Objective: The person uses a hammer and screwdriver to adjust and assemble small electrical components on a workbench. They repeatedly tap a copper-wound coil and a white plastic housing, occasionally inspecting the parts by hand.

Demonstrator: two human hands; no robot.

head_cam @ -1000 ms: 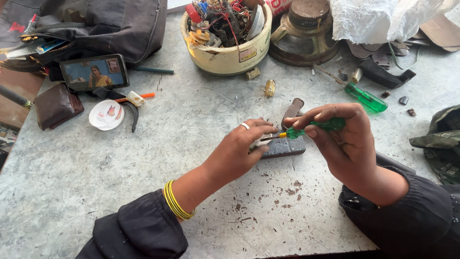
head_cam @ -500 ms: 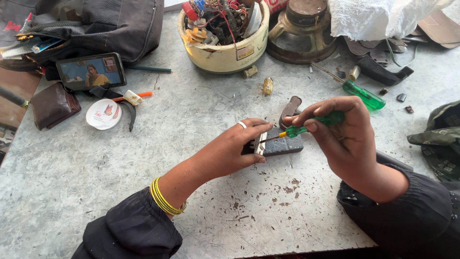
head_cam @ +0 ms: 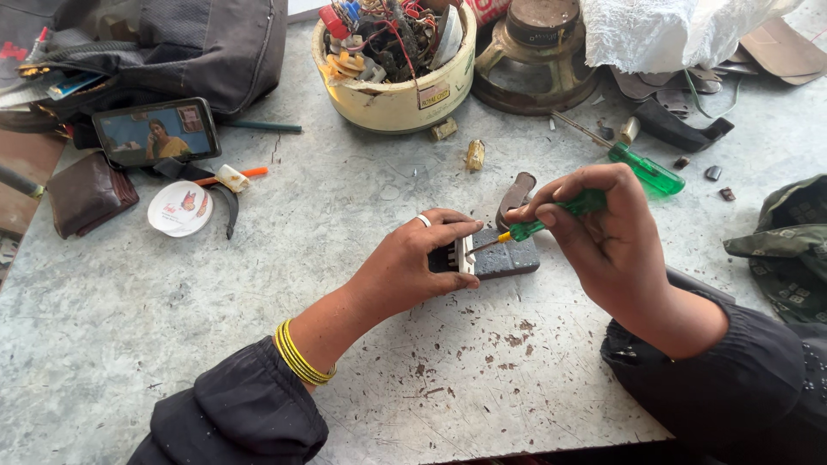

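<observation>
Left hand (head_cam: 413, 263), ring on one finger and yellow bangles (head_cam: 299, 355) at the wrist, is closed over the near end of a small dark grey block-shaped electrical part (head_cam: 500, 256), pinning it flat on the desk (head_cam: 172, 344). The part lies at the middle of the desk, between the two hands; a white ribbed strip runs across it at the left fingertips.

Right hand (head_cam: 607, 237) is clamped around the handle of a small green screwdriver (head_cam: 551, 217), thumb and fingers together. The shaft slopes down and to the left, its tip meeting the part at or just beside the white strip. Whether the tip is seated in a screw head cannot be told.

Step in hand, as judged: working a fastening or terminal on the part with the driver. The next move calls for steady downward pressure along the shaft while the left hand keeps the part from turning or sliding.

Also present: a larger green screwdriver (head_cam: 642, 168) lying well apart to the upper right; a cream bowl (head_cam: 396, 95) of wired components; a phone (head_cam: 157, 129) with its screen lit; a brown wallet (head_cam: 86, 194); a round white lid (head_cam: 179, 208).
</observation>
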